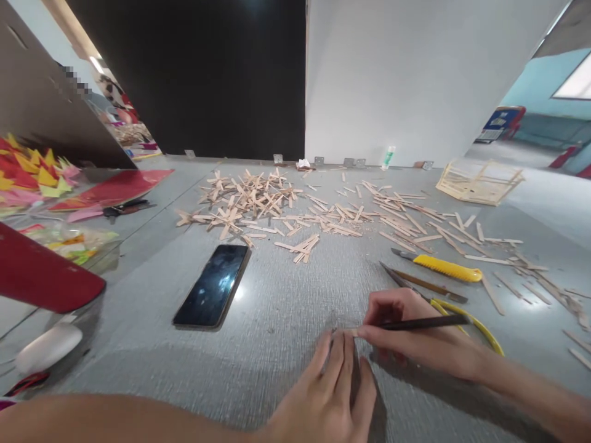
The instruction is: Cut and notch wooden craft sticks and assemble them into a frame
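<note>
- Pinching a dark pencil (pixel 422 322) between thumb and fingertips, the right hand (pixel 410 332) rests on the grey table (pixel 277 344) near its front edge, the pencil lying almost level with its tip toward the left.
- Pressed flat under the left hand (pixel 330 394) lies a small wooden stick (pixel 347 332), of which only the far end shows; the pencil tip meets it there.
- The left hand's fingers (pixel 339 351) lie close together and stretched out, pointing away from the front edge, just left of the right hand and touching it at the fingertips.
- Just behind the right hand lie scissors with yellow handles (pixel 466 320) and, a little farther toward the back edge, a yellow utility knife (pixel 446 268).
- A dark phone (pixel 213 284) lies face up left of the hands, well apart from them.
- A wide scatter of wooden sticks (pixel 258 203) covers the middle and the right of the table toward the back edge.
- A frame built of sticks (pixel 480 182) stands near the back right corner, and a small white bottle (pixel 388 158) stands at the back edge.
- Coloured paper pieces (pixel 32 172) and a red sheet (pixel 115 189) lie along the left edge.
</note>
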The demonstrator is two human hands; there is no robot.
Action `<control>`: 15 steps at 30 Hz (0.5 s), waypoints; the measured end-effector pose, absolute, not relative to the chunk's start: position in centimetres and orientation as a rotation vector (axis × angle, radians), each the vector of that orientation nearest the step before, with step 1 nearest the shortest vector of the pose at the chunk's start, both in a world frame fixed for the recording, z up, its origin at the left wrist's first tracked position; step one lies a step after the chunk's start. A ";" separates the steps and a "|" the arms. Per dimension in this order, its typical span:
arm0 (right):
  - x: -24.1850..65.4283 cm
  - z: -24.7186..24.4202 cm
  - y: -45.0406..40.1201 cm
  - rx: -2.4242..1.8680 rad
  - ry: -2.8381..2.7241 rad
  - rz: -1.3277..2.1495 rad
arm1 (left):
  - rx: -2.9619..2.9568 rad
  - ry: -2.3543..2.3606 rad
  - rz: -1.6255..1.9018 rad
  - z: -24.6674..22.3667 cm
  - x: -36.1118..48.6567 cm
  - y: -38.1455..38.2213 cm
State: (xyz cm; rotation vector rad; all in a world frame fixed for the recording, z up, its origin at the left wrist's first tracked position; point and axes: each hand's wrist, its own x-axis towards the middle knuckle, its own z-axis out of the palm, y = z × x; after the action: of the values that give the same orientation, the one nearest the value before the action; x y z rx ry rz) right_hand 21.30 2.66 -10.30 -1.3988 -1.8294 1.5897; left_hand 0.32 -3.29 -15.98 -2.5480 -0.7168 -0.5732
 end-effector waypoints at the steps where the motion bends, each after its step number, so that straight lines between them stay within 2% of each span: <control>1: 21.2 -10.6 2.8 -1.394 -1.787 1.606 | -2.544 -0.725 -0.585 -16.0 0.4 -3.3; 5: 21.3 -12.0 3.0 -1.409 -1.678 1.652 | -2.537 -0.717 -0.598 -16.0 0.5 -3.3; 15: 21.4 -13.5 2.7 -1.473 -1.699 1.515 | -2.517 -0.696 -0.548 -15.9 0.3 -3.5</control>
State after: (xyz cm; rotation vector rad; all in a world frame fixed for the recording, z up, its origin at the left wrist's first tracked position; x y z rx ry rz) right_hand 21.45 2.69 -13.51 -1.4730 -1.6993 1.5149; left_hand 0.34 -3.46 -15.88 -2.5170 -0.6962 -0.5478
